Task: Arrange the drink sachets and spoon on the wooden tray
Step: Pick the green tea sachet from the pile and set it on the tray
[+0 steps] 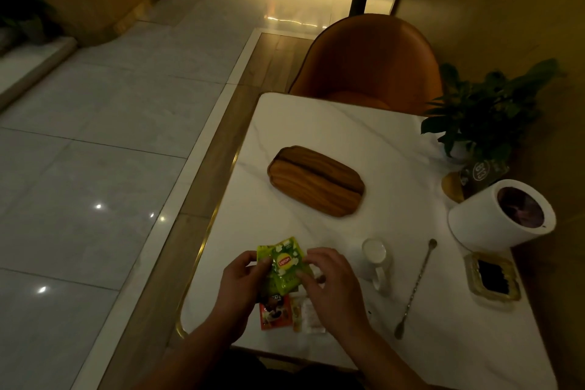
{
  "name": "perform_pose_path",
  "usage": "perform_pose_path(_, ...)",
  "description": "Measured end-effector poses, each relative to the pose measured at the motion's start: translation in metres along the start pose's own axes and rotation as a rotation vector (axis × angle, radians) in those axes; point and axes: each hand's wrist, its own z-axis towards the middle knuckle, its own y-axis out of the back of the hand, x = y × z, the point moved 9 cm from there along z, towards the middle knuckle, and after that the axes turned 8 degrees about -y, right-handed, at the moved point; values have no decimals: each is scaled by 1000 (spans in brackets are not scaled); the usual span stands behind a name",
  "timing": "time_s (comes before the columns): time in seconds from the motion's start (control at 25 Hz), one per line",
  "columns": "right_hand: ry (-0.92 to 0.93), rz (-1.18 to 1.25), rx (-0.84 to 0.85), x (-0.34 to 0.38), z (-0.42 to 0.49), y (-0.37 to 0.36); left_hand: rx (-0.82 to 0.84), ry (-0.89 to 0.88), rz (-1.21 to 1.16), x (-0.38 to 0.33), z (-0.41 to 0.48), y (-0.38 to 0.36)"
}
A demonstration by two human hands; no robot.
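Left hand (242,285) — and right hand (332,285) — pinch green sachets (286,263).

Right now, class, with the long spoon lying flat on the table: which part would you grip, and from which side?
Probably the spoon by its twisted stem, near the middle, pinched from above across its thin width. It lies flat on the table, so only its sides offer purchase; the mug and ashtray stand clear of it either side.
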Motion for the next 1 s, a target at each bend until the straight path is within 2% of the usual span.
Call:
perform_pose_path(0.12,-299,157,39,-25,7,-6,26,-7,-5,-2,0,-8)
perform_pose_path(0.24,-378,203,24,-31,2,-12,34,3,-23,-1,-1,-14)
perform_pose_path(0.6,-389,158,45,-30,-6,-16,68,-21,25,0,-3,-22)
perform_pose_path(0.72,-431,247,152,-32,-8,-23,59,-27,24,-1,-4,-25)
perform_pose_path(0.84,-357,107,233,-22,-11,-30,33,-76,82,-4,-4,-32)
perform_pose_path(0.92,-315,20,220,-17,-11,-29,19,-115,147,-5,-3,-39)
perform_pose_path(1.0,-309,39,179,-18,-9,-23,0,-130,185,-5,-1,-41)
